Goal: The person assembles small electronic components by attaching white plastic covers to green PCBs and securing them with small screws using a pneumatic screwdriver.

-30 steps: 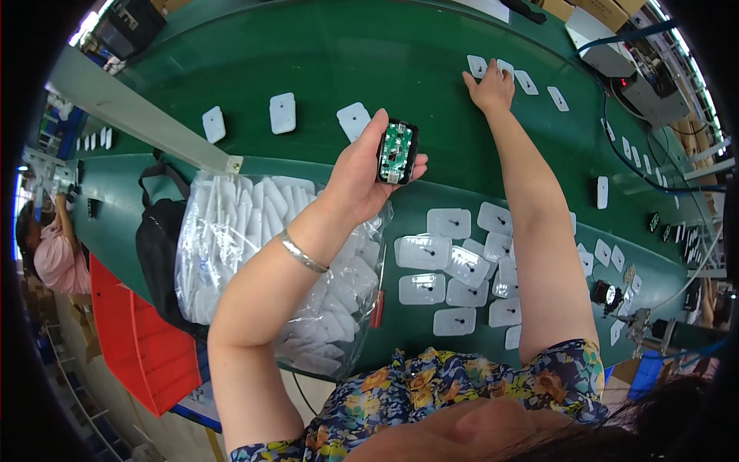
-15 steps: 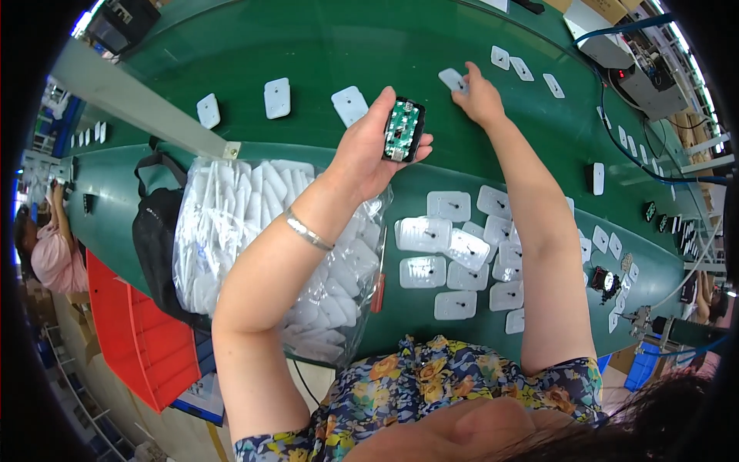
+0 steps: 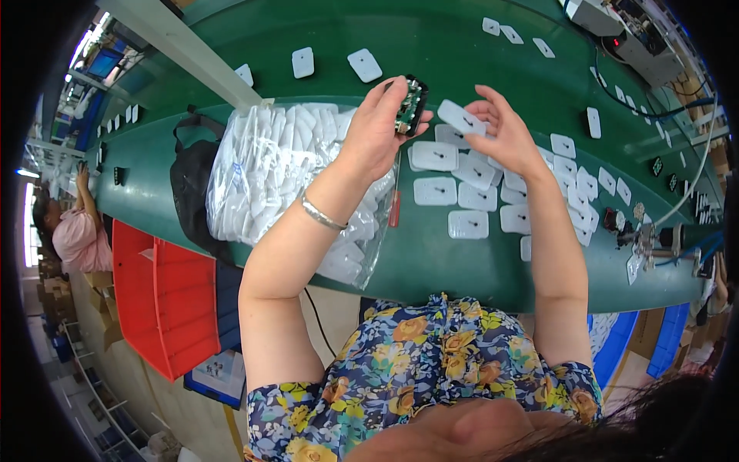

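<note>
My left hand (image 3: 376, 129) is closed round a small black case with a green circuit board (image 3: 413, 106), held on edge with the board side facing right. My right hand (image 3: 508, 137) grips a white rounded-corner plastic cover (image 3: 459, 115) between thumb and fingers. The cover is tilted and has a small dark mark at its middle. It hangs just right of the black case, apart from it. Below my right hand, several similar white covers (image 3: 468, 225) lie spread and partly overlapping on the green table (image 3: 416, 258).
A clear plastic bag (image 3: 265, 185) full of white covers lies left of the spread ones, beside a black bag (image 3: 192, 173). A red-handled tool (image 3: 395, 208) lies between. More covers (image 3: 364, 66) sit on the far green surface. A red bin (image 3: 181, 300) stands lower left. A person (image 3: 73, 223) works far left.
My right hand has come back toward me with the white cover, nearer my left hand. The black case has turned more edge-on. The view has shifted.
</note>
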### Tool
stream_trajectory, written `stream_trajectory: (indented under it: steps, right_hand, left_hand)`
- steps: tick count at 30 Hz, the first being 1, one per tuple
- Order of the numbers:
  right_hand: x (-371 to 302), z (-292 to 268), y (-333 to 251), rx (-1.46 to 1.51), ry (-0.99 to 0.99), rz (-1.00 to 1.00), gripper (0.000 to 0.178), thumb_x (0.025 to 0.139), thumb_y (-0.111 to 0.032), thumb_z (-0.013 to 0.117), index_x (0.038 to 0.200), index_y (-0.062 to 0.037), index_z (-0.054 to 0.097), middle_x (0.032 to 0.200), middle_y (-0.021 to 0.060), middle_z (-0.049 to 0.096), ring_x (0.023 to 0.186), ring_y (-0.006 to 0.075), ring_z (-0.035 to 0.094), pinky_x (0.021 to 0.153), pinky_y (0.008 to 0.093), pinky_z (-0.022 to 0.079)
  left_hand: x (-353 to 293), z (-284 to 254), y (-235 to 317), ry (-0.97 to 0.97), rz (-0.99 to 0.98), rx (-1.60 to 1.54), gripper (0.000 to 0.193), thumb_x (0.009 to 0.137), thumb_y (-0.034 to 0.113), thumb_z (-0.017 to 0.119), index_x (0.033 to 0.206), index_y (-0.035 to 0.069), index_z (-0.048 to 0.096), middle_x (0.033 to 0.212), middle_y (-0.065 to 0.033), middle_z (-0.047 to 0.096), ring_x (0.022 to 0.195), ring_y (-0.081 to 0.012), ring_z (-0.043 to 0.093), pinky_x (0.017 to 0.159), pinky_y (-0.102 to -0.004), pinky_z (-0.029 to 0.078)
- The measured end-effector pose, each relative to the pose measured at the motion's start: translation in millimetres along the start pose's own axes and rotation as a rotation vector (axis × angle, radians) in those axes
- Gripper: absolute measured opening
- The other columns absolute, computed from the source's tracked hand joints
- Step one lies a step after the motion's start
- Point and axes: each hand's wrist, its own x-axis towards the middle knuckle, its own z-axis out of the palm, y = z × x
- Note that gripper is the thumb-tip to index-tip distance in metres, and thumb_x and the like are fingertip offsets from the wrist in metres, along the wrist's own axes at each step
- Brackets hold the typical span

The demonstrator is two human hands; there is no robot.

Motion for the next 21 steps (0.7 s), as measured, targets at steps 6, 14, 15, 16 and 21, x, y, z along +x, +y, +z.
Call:
stream_trajectory:
  steps: [6,14,15,16,21]
  right_hand:
    - [-90,5,0,0.349,-0.105,0.018,0.075,0.067,0.002,0.064,0.133,-0.0012,0.029,0.113,0.0115,0.048,0.103,0.0182,0.050,0.083,0.0289,0.045]
    - [-154,14,35,0.773,0.044,0.118,0.061,0.074,0.003,0.061,0.129,-0.0017,0.035,0.120,0.0123,0.046,0.105,0.0191,0.051,0.087,0.0305,0.044]
    - [-158,16,36,0.875,0.123,0.173,0.055,0.078,-0.001,0.059,0.127,-0.0014,0.037,0.119,0.0127,0.047,0.104,0.0195,0.053,0.087,0.0315,0.044]
    - [-160,17,34,0.886,0.132,0.175,0.055,0.078,-0.001,0.059,0.127,-0.0014,0.037,0.119,0.0127,0.047,0.104,0.0195,0.053,0.087,0.0315,0.044]
    - [-175,10,38,1.334,0.167,0.508,0.033,0.089,-0.018,0.049,0.117,-0.0001,0.046,0.108,0.0149,0.056,0.100,0.0238,0.056,0.085,0.0378,0.047]
  left_hand:
    - [-53,7,-54,0.011,-0.077,-0.063,0.034,0.093,0.034,0.041,0.111,0.006,0.049,0.105,-0.0104,0.058,0.100,-0.0232,0.057,0.080,-0.0392,0.048]
    - [-83,36,-110,-0.024,-0.203,-0.261,0.033,0.093,0.031,0.043,0.111,0.004,0.050,0.106,-0.0108,0.058,0.100,-0.0236,0.056,0.088,-0.0397,0.045]
    - [-84,40,-116,-0.025,-0.213,-0.252,0.033,0.093,0.031,0.043,0.111,0.004,0.050,0.106,-0.0108,0.058,0.100,-0.0236,0.056,0.088,-0.0397,0.045]
    - [-85,41,-122,-0.025,-0.228,-0.278,0.033,0.094,0.031,0.042,0.110,0.004,0.050,0.106,-0.0103,0.058,0.100,-0.0230,0.056,0.088,-0.0398,0.045]
    - [-88,42,-130,-0.042,-0.326,-0.329,0.034,0.093,0.033,0.043,0.110,0.005,0.051,0.104,-0.0099,0.058,0.101,-0.0230,0.055,0.090,-0.0405,0.044]
